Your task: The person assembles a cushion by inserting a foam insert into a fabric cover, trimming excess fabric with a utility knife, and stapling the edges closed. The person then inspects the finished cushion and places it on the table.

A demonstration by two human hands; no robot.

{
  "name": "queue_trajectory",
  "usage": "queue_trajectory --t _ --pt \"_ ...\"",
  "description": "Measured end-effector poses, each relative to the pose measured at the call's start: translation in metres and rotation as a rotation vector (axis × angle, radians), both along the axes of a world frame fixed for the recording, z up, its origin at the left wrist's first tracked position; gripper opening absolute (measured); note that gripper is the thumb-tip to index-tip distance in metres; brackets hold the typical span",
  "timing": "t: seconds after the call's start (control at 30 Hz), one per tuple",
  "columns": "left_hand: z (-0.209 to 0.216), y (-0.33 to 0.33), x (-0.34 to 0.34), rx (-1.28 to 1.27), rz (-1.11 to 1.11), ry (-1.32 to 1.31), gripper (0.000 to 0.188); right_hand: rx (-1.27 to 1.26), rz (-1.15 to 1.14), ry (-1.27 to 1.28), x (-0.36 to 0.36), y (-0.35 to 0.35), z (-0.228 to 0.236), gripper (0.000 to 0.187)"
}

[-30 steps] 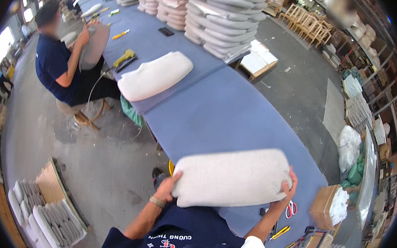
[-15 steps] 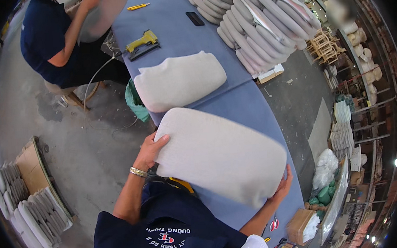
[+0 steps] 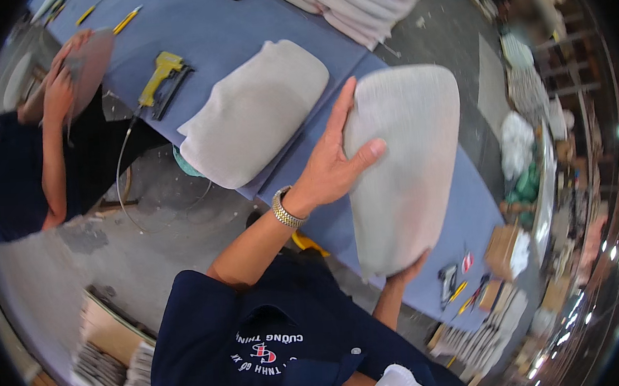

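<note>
**Cushion held up at table, both hands on**

Long blue-topped work table (image 3: pixel 205 32): runs diag. Rounded pale-grey fabric cushion (image 3: pixel 408 164): above near part of table; contact w/ top can't tell. Second, notch-edged pale-grey fabric cushion (image 3: pixel 257 118): lies on table, to L, apart. Yellow-and-black pistol-shaped tool (image 3: pixel 164 81): just L of it. L hand (image 3: pixel 333 166): spread wide, thumb on face, fingers along L edge, gripping. R hand (image 3: pixel 408 269): at near end, mostly hidden, closure can't tell. Risk: L hold looks shallow; cushion could swing or drop if R loses support; hard thumb press might crease fabric.
</note>
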State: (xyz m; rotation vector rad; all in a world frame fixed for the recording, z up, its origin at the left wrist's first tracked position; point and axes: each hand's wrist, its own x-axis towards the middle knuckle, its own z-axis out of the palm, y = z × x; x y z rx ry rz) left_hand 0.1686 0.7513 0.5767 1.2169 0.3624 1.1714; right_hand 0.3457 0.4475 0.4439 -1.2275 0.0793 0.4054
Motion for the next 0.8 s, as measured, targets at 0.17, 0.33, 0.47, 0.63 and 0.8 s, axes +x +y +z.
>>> queue_trajectory --t 0.17,0.33,0.47,0.63,0.8 --pt "-0.081 -0.005 -0.058 -0.493 -0.085 0.211 0.056 -0.482 0.364 0.148 -0.072 -0.02 -0.094 0.051" --pt "-0.151 -0.023 -0.184 -0.859 0.29 0.376 0.055 -0.685 0.46 -0.029 -0.096 -0.026 -0.146 0.039" --pt "-0.172 -0.006 -0.224 -0.903 0.516 0.345 0.061 -0.61 0.398 -0.447 -0.057 -0.031 -0.173 0.042" --pt "-0.226 0.037 -0.194 -1.01 0.389 0.142 0.068 -0.493 0.219 0.15 -0.033 -0.041 -0.154 0.038" --pt "-0.214 0.02 -0.154 -1.056 0.395 -0.034 0.075 0.024 0.15 0.408 -0.03 -0.027 -0.142 0.056"
